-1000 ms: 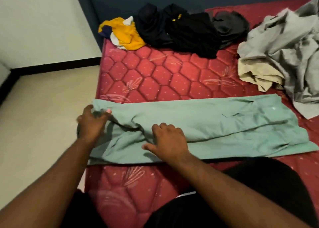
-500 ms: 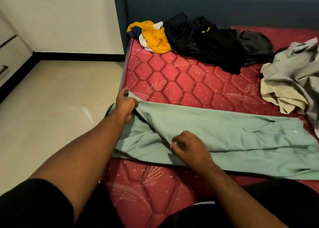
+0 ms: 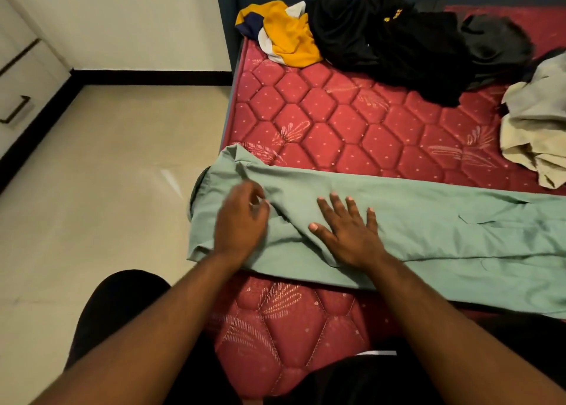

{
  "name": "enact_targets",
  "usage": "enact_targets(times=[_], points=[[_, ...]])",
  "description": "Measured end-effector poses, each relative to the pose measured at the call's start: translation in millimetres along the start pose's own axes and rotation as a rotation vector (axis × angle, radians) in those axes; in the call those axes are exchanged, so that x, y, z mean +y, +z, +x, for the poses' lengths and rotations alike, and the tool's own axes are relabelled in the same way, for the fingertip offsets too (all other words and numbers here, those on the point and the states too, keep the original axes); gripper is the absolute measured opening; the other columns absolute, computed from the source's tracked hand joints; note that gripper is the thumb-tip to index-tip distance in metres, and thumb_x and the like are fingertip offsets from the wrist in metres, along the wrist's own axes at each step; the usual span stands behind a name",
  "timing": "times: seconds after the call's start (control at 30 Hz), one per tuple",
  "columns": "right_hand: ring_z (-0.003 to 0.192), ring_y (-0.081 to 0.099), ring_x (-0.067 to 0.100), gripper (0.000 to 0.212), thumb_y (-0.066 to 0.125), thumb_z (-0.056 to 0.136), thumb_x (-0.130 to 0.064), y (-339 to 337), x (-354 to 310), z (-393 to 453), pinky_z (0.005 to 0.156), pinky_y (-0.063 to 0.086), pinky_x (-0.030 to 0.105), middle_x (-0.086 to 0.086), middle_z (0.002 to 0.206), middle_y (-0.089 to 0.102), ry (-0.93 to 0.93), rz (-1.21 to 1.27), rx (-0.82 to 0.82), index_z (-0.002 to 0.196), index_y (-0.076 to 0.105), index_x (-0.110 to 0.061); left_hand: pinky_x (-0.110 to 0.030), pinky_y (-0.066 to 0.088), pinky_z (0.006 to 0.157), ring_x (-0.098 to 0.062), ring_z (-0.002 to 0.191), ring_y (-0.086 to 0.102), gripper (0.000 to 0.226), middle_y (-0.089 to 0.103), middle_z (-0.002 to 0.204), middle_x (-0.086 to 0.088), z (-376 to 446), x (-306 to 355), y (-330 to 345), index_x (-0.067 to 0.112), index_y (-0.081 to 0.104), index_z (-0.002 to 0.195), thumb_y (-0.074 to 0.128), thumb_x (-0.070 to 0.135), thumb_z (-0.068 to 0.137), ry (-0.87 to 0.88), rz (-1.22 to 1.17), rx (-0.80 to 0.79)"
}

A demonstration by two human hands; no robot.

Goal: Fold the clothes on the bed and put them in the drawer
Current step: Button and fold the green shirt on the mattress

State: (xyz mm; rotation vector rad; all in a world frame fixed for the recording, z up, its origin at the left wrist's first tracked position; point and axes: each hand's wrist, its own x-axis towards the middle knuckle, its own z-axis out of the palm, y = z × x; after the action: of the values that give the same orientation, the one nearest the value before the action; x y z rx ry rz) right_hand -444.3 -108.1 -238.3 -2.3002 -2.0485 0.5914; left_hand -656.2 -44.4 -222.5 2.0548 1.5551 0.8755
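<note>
A long green garment [image 3: 428,221] lies stretched across the near part of the red mattress [image 3: 337,119], its left end hanging slightly over the bed's edge. My right hand [image 3: 346,230] presses flat on it with fingers spread, beside a diagonal fold. My left hand [image 3: 242,221] is blurred above the garment's left end, fingers loosely curled with nothing visibly in them. The garment's far left corner [image 3: 235,155] lies free on the mattress.
A yellow, navy and white garment [image 3: 288,37], a black heap [image 3: 398,40] and a dark grey piece [image 3: 496,43] lie by the headboard. Grey and cream clothes [image 3: 536,129] are piled at the right. White drawers with dark handles [image 3: 18,107] stand far left across the tiled floor [image 3: 107,175].
My left hand has let go of the garment's far corner and moved back toward me over its left end. My right hand has opened from a pinch to a flat palm on the cloth.
</note>
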Motion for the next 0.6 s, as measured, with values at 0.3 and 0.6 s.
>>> enact_targets(times=[0.3,0.6], points=[[0.15,-0.004,0.017,0.086,0.0,0.076,-0.078,-22.0,-18.3,-26.7,0.117,-0.001,0.05,-0.008,0.163,-0.003,-0.024,0.052,0.282,0.153,0.006,-0.039,-0.035,0.047,0.069,-0.023,0.092,0.061,0.022,0.063,0.098,-0.001,6.0,17.0,-5.0,0.022,0.062,0.099,0.055,0.042,0.094,0.202,0.285,-0.254],[0.149,0.014,0.024,0.082,0.029,0.082,-0.067,15.3,-22.5,-41.4,0.116,0.011,0.053,0.002,0.161,0.016,-0.028,-0.075,0.194,0.153,0.02,-0.029,-0.032,0.045,0.071,-0.019,0.094,0.063,0.039,0.065,0.097,0.005,22.4,-2.3,-3.1,0.025,0.064,0.101,0.058,0.06,0.085,0.065,0.309,-0.545]])
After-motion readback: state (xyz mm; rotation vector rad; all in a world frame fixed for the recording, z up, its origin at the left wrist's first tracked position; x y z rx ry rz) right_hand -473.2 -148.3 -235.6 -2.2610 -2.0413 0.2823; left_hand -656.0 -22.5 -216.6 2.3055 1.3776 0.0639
